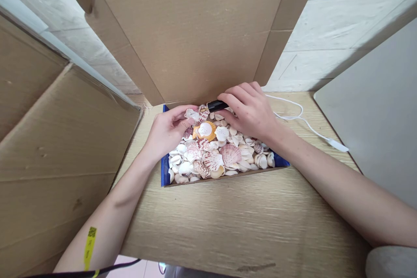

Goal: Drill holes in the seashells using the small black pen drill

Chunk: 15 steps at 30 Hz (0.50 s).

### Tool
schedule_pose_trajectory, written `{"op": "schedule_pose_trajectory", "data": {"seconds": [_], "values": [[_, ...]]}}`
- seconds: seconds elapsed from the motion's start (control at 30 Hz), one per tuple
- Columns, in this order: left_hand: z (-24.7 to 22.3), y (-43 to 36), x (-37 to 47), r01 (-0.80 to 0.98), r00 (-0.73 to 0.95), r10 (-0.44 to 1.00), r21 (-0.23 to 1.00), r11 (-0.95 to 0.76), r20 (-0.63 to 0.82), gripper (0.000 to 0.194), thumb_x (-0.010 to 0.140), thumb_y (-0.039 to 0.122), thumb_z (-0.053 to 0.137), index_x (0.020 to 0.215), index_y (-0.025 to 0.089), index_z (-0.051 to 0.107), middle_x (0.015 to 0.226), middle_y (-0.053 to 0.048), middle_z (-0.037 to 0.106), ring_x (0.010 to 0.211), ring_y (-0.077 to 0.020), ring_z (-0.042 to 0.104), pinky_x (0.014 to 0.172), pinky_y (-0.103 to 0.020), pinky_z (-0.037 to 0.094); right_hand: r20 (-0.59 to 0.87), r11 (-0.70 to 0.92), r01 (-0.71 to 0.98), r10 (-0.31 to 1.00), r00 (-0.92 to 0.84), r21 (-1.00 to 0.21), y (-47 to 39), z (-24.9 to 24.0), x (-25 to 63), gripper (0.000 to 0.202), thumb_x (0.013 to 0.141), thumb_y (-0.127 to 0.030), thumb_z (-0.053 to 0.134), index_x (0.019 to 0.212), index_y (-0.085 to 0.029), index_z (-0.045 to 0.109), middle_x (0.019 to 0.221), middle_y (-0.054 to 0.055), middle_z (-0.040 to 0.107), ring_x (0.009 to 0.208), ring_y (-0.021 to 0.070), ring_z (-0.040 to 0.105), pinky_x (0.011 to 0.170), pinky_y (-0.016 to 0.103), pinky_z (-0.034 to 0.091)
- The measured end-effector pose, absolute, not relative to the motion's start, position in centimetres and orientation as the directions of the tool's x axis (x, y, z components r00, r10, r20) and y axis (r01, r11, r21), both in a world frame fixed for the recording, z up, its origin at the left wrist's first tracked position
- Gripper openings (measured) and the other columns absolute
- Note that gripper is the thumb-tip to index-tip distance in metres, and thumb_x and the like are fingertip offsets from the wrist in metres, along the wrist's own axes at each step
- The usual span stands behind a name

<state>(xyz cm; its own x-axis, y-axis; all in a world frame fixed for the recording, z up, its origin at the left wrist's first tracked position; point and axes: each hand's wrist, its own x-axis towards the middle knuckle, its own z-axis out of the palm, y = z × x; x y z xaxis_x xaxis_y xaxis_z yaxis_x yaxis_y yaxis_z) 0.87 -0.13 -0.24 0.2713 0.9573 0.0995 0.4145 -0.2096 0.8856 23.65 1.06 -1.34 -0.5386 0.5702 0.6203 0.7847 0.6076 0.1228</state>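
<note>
My left hand (167, 130) is closed at the back left of a shallow blue-sided box (165, 169), pinching a white scallop shell (192, 115) with reddish-purple markings. In my right hand (246, 108) is a black-handled applicator brush (217, 106), its thin tip pointing left at the shell. The tip's exact contact with the shell is too small to make out. Below the hands, an orange scallop shell (213, 131) has a white shell (205, 129) with dark dots on it. Beside it lies another dotted white shell (222, 134). Many seashells (213, 160) fill the box.
The box's tall cardboard lid (198, 30) stands raised behind the shells. A large cardboard box (65, 139) borders the left, and a pale grey panel (378, 95) the right. A white cable (309, 126) lies on the wooden table (228, 221) at the back right.
</note>
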Motion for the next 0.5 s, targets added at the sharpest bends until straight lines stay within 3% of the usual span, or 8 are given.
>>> {"op": "schedule_pose_trajectory", "data": {"seconds": [0.2, 0.4, 0.5], "values": [[0.05, -0.22, 1.01, 0.379, 0.288, 0.957, 0.913, -0.153, 0.041, 0.035, 0.082, 0.033, 0.066, 0.112, 0.015, 0.067, 0.102, -0.009, 0.074, 0.079, -0.0183, 0.067, 0.062, -0.027, 0.054, 0.672, 0.623, 0.770, 0.512, -0.535, 0.139, 1.12, -1.27, 23.71, 0.026, 0.094, -0.036, 0.045, 0.105, -0.017, 0.058, 0.104, 0.010, 0.065, 0.094, 0.0233, 0.053, 0.078, 0.036, 0.034], [-0.24, -0.17, 0.77, 0.363, 0.298, 0.954, 0.920, -0.146, 0.034, 0.034, 0.081, 0.033, 0.067, 0.111, 0.016, 0.068, 0.103, -0.008, 0.074, 0.078, -0.0183, 0.068, 0.065, -0.028, 0.055, 0.491, 0.567, 0.824, 0.716, -0.497, 0.007, 0.88, -1.37, 23.49, 0.048, 0.095, -0.049, 0.033, 0.097, -0.012, 0.064, 0.085, 0.010, 0.066, 0.073, 0.0200, 0.055, 0.063, 0.033, 0.033], [-0.37, -0.18, 0.66, 0.360, 0.290, 0.956, 0.922, -0.142, 0.034, 0.036, 0.081, 0.034, 0.067, 0.112, 0.015, 0.068, 0.107, -0.010, 0.073, 0.080, -0.0189, 0.068, 0.066, -0.028, 0.056, 0.428, 0.554, 0.832, 0.758, -0.493, -0.022, 0.76, -1.48, 23.50, 0.054, 0.096, -0.050, 0.027, 0.094, -0.013, 0.066, 0.080, 0.008, 0.066, 0.067, 0.0177, 0.055, 0.057, 0.032, 0.028]]}}
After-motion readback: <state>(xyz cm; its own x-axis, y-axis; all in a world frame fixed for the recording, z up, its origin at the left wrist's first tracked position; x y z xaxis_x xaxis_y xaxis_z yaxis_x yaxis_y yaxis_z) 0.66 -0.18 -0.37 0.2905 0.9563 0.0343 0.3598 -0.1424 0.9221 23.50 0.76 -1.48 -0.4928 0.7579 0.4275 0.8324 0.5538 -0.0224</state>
